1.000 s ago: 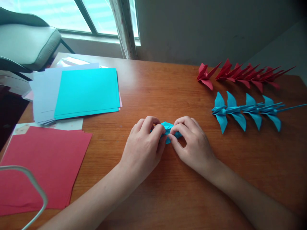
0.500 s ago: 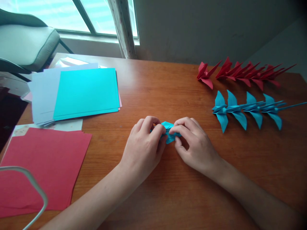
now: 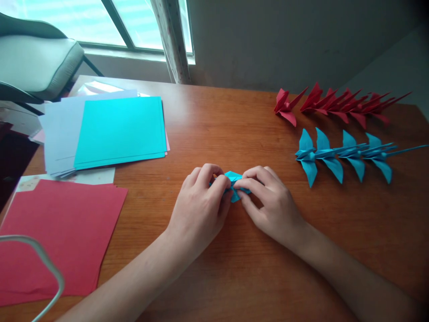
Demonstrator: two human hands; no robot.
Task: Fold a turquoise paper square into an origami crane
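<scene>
A small folded piece of blue origami paper (image 3: 233, 177) is between my hands, just over the middle of the table (image 3: 201, 129). My left hand (image 3: 203, 199) pinches its left side with thumb and fingers. From the other side, my right hand (image 3: 273, 199) grips the right side, fingertips close to those of the left. Fingers cover much of the paper, so its full shape is hidden. Off to the right lies a row of blue origami cranes (image 3: 311, 155), nested one behind another. Behind them runs a row of red origami cranes (image 3: 345, 105).
Blue paper sheets (image 3: 120, 132) lie on white sheets (image 3: 62, 134) at the left. Nearer to me are red paper sheets (image 3: 63, 237), with a pale curved tube (image 3: 50, 264) across their front. A chair (image 3: 36, 58) stands beyond the table by the window (image 3: 140, 22).
My right fingertips have shifted slightly left and closed in on the folded paper, with the thumb drawn nearer. The left hand stays almost still.
</scene>
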